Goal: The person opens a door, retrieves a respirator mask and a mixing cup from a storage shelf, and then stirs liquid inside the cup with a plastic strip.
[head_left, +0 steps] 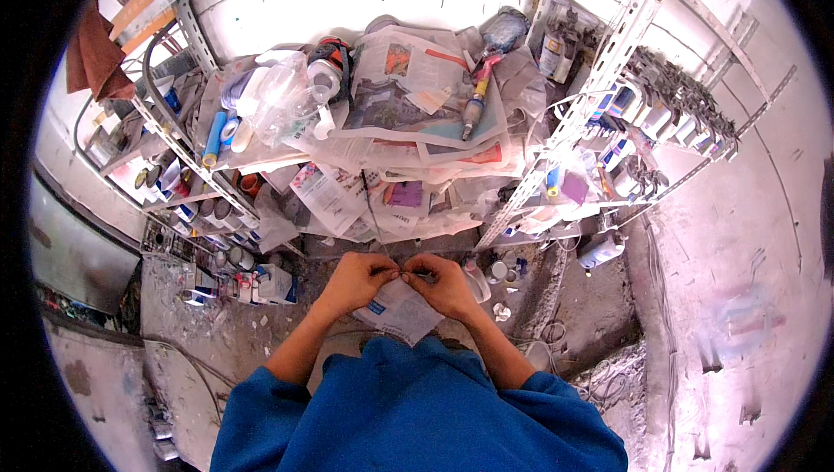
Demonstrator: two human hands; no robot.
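My left hand (365,279) and my right hand (437,282) meet in front of my body, fingertips pinched close together. Between them they grip the upper edge of a thin, whitish translucent bag or sheet (405,315) with a blue patch on it. It hangs down toward my blue shirt. Whether the fingers also hold something smaller at the pinch is too small to tell. Just beyond the hands, a dark thin cord (371,202) hangs down in front of the lower shelf.
Ahead, a metal rack holds stacked newspapers (382,94), a pen-shaped air tool (475,107) and a clear plastic bag (282,107). Brushes and bottles crowd the right shelf (643,124). Boxes (276,285) and cans stand at floor level on the left; a spray can (601,249) lies right.
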